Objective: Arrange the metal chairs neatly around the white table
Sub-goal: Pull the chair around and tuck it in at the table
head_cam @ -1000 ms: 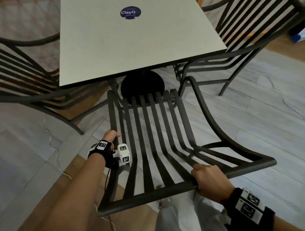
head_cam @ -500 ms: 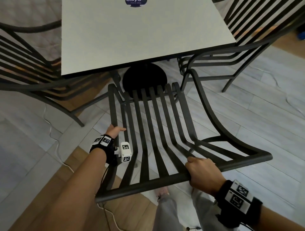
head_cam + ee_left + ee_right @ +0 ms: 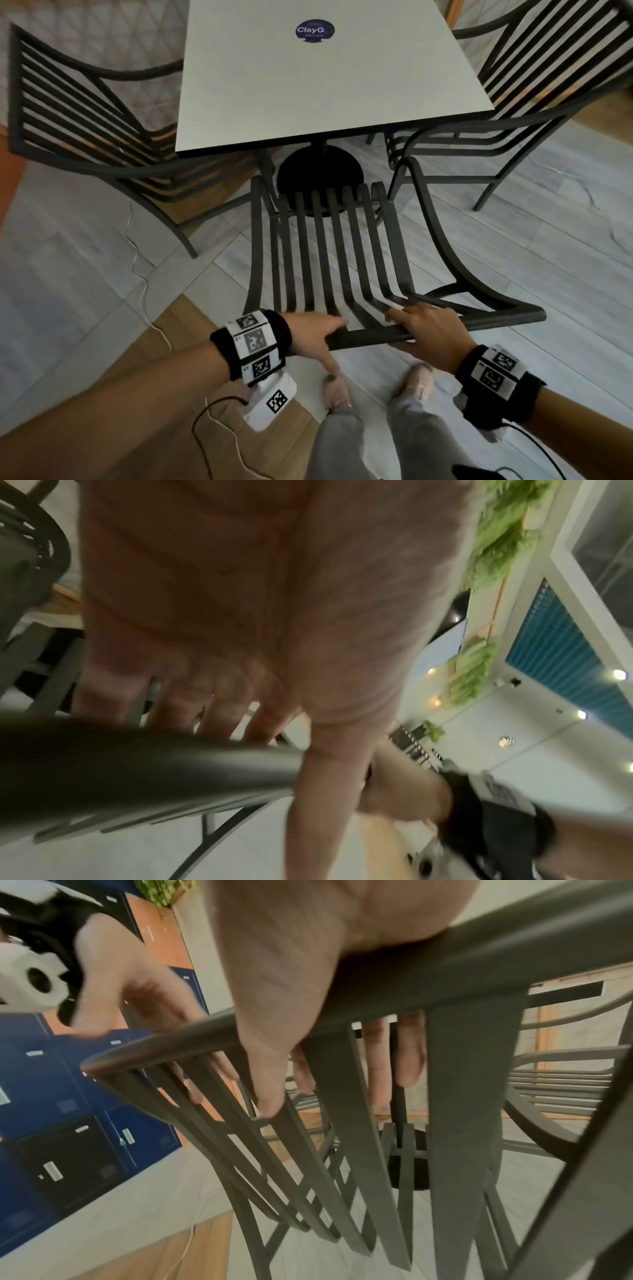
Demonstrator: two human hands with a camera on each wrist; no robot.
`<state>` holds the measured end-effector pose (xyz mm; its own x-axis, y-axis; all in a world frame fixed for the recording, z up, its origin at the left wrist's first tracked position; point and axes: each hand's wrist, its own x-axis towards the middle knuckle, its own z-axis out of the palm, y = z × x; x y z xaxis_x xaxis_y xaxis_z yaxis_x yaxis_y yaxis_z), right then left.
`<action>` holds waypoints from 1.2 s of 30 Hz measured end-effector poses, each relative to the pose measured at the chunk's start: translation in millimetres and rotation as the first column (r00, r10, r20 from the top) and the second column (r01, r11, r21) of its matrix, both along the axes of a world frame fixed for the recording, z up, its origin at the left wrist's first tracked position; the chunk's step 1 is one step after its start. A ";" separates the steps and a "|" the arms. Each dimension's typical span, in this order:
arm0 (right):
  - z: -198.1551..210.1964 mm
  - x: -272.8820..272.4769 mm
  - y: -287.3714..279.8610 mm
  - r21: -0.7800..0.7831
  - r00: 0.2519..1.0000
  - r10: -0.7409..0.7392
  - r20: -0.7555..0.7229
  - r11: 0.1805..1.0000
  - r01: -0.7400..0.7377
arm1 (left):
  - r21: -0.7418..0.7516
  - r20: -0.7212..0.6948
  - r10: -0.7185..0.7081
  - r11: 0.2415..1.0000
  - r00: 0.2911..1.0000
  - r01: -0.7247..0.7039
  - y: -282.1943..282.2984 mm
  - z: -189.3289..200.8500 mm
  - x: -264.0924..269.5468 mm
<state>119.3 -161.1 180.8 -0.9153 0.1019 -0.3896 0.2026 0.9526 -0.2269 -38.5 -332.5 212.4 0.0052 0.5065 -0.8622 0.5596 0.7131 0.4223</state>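
Observation:
The white table (image 3: 308,85) with a round blue sticker stands ahead of me. In front of it is a dark metal chair (image 3: 503,318) with a slatted seat and back, its seat toward the table. Both hands hold its top rail (image 3: 370,336). My left hand (image 3: 317,334) grips the rail's left end, fingers over it and thumb on the near side (image 3: 325,777). My right hand (image 3: 426,327) grips the rail at its middle, fingers (image 3: 407,1056) hanging down between the slats. The chair's front edge sits just short of the table's near edge.
A second metal chair (image 3: 68,113) stands at the table's left side and a third (image 3: 534,78) at its right. The table's black round base (image 3: 320,174) lies just beyond the held chair's seat. A white cable (image 3: 140,274) runs over the floor at the left. My feet (image 3: 337,390) are right behind the chair.
My left hand has left the chair's left side and now grips the top rail. The chair has swung round to face the table more squarely. My right hand stays on the rail.

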 end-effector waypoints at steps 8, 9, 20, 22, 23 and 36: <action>-4.8 -11.3 3.9 0.116 0.996 0.038 0.085 0.992 -0.048 | 0.039 -0.090 0.034 0.999 0.995 -0.031 -5.0 0.0 11.7; -4.8 -12.8 4.9 0.121 0.996 0.041 0.085 0.991 -0.052 | 0.040 -0.096 0.032 0.999 0.995 -0.029 -4.6 0.5 10.1; -9.4 -43.7 19.6 0.156 0.998 0.051 0.027 0.986 -0.055 | 0.080 -0.105 0.110 0.992 0.988 -0.102 5.1 -5.2 -21.3; -10.7 -49.9 21.9 0.162 0.999 0.040 0.024 0.986 -0.044 | 0.102 -0.107 0.139 0.987 0.984 -0.128 6.1 -6.4 -27.2; -10.8 -53.7 22.9 0.166 0.999 0.036 0.026 0.985 -0.040 | 0.117 -0.113 0.150 0.984 0.982 -0.136 7.1 -6.8 -30.0; -15.1 -95.2 38.2 0.178 0.999 0.031 0.020 0.983 -0.035 | 0.270 -0.326 0.254 0.948 0.911 -0.167 15.8 -20.6 -58.0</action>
